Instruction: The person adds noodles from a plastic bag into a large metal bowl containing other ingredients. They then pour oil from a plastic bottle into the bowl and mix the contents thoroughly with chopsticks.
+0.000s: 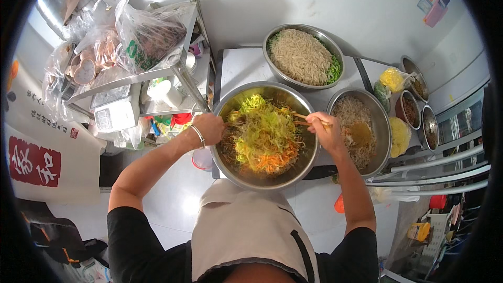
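Note:
A large stainless steel mixing bowl (pixel 264 184) stands before me, at the table's front edge. Inside lies a mix of shredded vegetables (pixel 267 133), yellow-green on top with orange shreds like carrot at the front and darker strands around the sides. My right hand (pixel 325 129) grips a pair of wooden chopsticks (pixel 301 120) over the right rim, their tips in the shreds. At the left rim my left hand (pixel 210 129), with a bangle on the wrist, is closed in a fist around what looks like chopsticks, mostly hidden by the fingers.
Behind stands a steel bowl of pale shreds over chopped greens (pixel 302 57). Right of me another bowl (pixel 387 141) holds pale shreds with brown powder. Several small bowls and bagged yellow food (pixel 400 135) sit farther right. A metal shelf (pixel 129 76) with plastic bags rises at left.

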Demonstrator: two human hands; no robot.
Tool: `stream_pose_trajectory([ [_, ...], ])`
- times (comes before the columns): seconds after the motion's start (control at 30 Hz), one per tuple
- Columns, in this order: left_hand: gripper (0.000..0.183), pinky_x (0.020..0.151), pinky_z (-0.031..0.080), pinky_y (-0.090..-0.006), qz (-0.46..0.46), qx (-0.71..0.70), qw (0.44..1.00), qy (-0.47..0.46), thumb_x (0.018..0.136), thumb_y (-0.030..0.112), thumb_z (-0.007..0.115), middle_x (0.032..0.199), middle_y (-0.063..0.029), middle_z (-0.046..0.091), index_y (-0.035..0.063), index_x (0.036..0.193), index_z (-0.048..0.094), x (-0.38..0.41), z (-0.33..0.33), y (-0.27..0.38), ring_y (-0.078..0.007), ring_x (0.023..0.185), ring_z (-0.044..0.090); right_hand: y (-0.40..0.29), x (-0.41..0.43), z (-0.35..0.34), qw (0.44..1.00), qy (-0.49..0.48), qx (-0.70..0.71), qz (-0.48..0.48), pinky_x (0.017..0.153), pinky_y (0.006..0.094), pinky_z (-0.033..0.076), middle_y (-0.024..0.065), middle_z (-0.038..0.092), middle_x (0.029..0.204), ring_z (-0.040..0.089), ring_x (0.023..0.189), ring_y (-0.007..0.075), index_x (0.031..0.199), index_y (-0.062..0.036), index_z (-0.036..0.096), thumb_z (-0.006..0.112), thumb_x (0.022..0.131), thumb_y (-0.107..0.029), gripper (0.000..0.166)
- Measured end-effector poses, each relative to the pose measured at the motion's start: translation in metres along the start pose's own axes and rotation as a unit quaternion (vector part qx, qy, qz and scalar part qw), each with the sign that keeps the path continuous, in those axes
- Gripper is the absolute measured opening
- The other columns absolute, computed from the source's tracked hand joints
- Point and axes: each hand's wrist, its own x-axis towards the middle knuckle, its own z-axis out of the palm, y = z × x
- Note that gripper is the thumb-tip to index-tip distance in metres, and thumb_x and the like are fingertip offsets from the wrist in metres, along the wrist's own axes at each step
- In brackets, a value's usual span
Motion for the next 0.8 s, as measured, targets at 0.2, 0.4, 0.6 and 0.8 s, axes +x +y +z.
stream_pose_trajectory([
  [0.2, 0.020, 0.057, 0.055, -0.0419, 0.035, 0.062, 0.996, 0.053, 0.082, 0.022, 0.059, 0.076, -0.0102, 0.068, 0.0090, 0.073, 0.072, 0.055, 0.077, 0.009, -0.0303, 0.073, 0.069, 0.058, 0.022, 0.050, 0.995, 0.000, 0.086, 0.056, 0.061, 0.0279, 0.056, 0.0081, 0.069, 0.084, 0.066, 0.069, 0.0147, 0.097, 0.0014, 0.068, 0.054, 0.094, -0.013, 0.021],
  [0.4, 0.024, 0.062, 0.054, -0.0473, 0.015, -0.077, 0.992, 0.101, 0.085, 0.022, 0.055, 0.068, -0.0186, 0.065, 0.0045, 0.075, 0.068, 0.010, 0.033, -0.004, -0.0375, 0.070, 0.066, -0.028, -0.010, 0.015, 0.995, -0.075, 0.033, -0.052, 0.066, 0.0278, 0.054, 0.0094, 0.070, 0.091, 0.067, 0.075, 0.0156, 0.099, 0.0007, 0.068, 0.057, 0.092, -0.010, 0.016],
  [0.6, 0.027, 0.060, 0.053, -0.0486, -0.003, -0.049, 0.993, 0.109, 0.088, 0.025, 0.054, 0.065, -0.0191, 0.063, 0.0049, 0.077, 0.068, -0.002, 0.026, -0.017, -0.0382, 0.063, 0.065, -0.038, -0.032, 0.010, 0.980, -0.186, 0.012, -0.072, 0.068, 0.0273, 0.053, 0.0126, 0.070, 0.088, 0.067, 0.076, 0.0156, 0.102, 0.0008, 0.068, 0.060, 0.092, -0.010, 0.017],
  [0.8, 0.026, 0.058, 0.052, -0.0477, -0.038, -0.128, 0.977, 0.169, 0.088, 0.027, 0.056, 0.063, -0.0184, 0.063, 0.0055, 0.080, 0.068, -0.005, 0.029, -0.007, -0.0370, 0.061, 0.065, 0.031, 0.001, 0.048, 0.989, -0.094, 0.108, -0.027, 0.069, 0.0290, 0.059, 0.0133, 0.070, 0.093, 0.070, 0.079, 0.0190, 0.103, 0.0015, 0.067, 0.057, 0.094, -0.009, 0.018],
])
